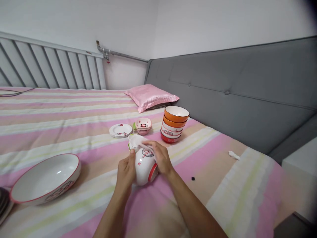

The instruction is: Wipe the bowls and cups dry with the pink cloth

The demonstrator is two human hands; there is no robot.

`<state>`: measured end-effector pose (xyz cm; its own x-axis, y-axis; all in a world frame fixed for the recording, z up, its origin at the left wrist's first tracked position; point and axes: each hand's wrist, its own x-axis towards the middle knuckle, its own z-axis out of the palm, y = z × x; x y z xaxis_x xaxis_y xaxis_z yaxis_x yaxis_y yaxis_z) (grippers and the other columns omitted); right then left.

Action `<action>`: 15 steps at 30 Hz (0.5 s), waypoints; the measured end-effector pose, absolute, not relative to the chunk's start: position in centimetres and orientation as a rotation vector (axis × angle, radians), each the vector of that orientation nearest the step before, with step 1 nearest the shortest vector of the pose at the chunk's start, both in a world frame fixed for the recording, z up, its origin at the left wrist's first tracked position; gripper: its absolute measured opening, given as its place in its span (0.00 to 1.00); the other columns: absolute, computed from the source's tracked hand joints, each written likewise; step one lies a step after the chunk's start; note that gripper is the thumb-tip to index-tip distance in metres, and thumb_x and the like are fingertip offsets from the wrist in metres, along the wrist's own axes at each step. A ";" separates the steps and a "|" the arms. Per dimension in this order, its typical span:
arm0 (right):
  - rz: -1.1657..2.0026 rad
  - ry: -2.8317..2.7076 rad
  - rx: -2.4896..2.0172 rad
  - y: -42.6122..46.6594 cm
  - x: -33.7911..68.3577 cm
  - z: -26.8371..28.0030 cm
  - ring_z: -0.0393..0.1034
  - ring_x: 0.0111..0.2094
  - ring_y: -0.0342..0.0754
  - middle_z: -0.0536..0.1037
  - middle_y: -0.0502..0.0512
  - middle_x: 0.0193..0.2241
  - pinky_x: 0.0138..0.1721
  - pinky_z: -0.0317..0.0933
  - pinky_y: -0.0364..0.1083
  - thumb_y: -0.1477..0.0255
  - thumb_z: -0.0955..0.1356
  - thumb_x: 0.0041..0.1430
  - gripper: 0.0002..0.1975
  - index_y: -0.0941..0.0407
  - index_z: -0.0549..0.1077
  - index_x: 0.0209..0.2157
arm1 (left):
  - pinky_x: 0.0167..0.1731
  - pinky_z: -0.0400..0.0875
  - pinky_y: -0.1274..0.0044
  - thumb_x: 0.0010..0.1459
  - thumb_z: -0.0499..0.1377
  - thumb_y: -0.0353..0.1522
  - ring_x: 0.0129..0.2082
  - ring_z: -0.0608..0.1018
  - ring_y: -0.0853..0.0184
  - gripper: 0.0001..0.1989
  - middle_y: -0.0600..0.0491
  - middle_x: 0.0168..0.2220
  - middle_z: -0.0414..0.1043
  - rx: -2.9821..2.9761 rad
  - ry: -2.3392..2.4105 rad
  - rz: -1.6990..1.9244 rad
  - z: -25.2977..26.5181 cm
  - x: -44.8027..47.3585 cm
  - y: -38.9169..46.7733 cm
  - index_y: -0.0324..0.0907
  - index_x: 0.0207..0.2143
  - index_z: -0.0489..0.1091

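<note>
Gripping the white red-footed bowl (143, 170) tilted over the striped bedspread (203, 158); can't tell if it's touching. Your left hand's (126, 169) fingers are closed on its left side; your right hand's (160, 158) fingers pinch a pale cloth (147, 146) against it. Stacked bowls (175, 125) stand beyond, to the right; small flowered plates (120, 130) lie beyond, left.

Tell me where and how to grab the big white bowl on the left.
Take the big white bowl probably by its right-hand rim, coming from the right, thumb inside, fingers under. It opens upward, that side stands apart from other dishes, and its left end crowds a dark stack. Your left hand is nearer.
</note>
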<state>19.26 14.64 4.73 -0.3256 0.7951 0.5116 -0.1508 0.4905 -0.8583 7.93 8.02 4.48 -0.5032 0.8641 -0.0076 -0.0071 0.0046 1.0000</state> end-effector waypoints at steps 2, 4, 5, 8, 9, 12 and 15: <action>0.815 -1.857 -0.573 12.7 19.1 6.2 0.67 0.51 0.49 0.77 0.52 0.47 0.54 0.55 0.49 0.65 0.57 0.66 0.18 0.51 0.75 0.47 | 0.15 0.50 0.79 0.48 0.57 0.55 0.16 0.57 0.73 0.28 0.58 0.13 0.55 0.854 1.600 1.664 4.5 7.9 7.9 0.42 0.15 0.56; 0.629 -2.029 -0.561 10.8 18.8 7.2 0.65 0.53 0.49 0.75 0.51 0.50 0.56 0.52 0.50 0.67 0.58 0.66 0.18 0.48 0.70 0.53 | 0.14 0.50 0.79 0.48 0.58 0.53 0.16 0.56 0.73 0.27 0.58 0.13 0.54 0.818 1.593 1.726 4.5 7.8 7.7 0.42 0.15 0.56; 0.566 -2.094 -0.543 10.1 18.6 7.6 0.64 0.55 0.49 0.74 0.50 0.51 0.57 0.51 0.50 0.68 0.58 0.66 0.19 0.48 0.67 0.56 | 0.15 0.51 0.79 0.48 0.58 0.52 0.16 0.57 0.73 0.26 0.58 0.13 0.55 0.811 1.585 1.744 4.4 7.8 7.6 0.42 0.15 0.57; 0.421 -2.231 -0.523 9.0 18.1 7.8 0.60 0.57 0.49 0.71 0.51 0.55 0.59 0.47 0.51 0.69 0.58 0.66 0.21 0.49 0.62 0.59 | 0.15 0.52 0.78 0.49 0.59 0.49 0.17 0.58 0.72 0.24 0.57 0.14 0.56 0.815 1.566 1.765 4.1 7.8 7.5 0.43 0.14 0.56; 0.384 -2.249 -0.546 9.1 18.0 7.6 0.61 0.57 0.50 0.71 0.52 0.55 0.59 0.47 0.51 0.69 0.58 0.66 0.20 0.49 0.64 0.58 | 0.16 0.52 0.78 0.49 0.58 0.49 0.17 0.58 0.72 0.24 0.57 0.14 0.56 0.818 1.563 1.767 4.0 7.8 7.5 0.43 0.14 0.56; 0.368 -2.208 -0.677 10.4 18.4 7.1 0.64 0.53 0.51 0.75 0.54 0.50 0.55 0.52 0.51 0.68 0.58 0.66 0.18 0.51 0.69 0.54 | 0.16 0.52 0.77 0.50 0.56 0.51 0.17 0.58 0.71 0.25 0.57 0.14 0.56 0.841 1.570 1.744 4.0 8.2 7.8 0.43 0.14 0.57; 0.540 -2.063 -0.736 12.6 19.4 6.3 0.67 0.49 0.49 0.77 0.53 0.46 0.52 0.56 0.48 0.68 0.58 0.66 0.17 0.51 0.73 0.50 | 0.17 0.53 0.78 0.52 0.53 0.54 0.18 0.60 0.71 0.27 0.56 0.15 0.58 0.900 1.595 1.683 4.3 8.7 8.1 0.42 0.15 0.59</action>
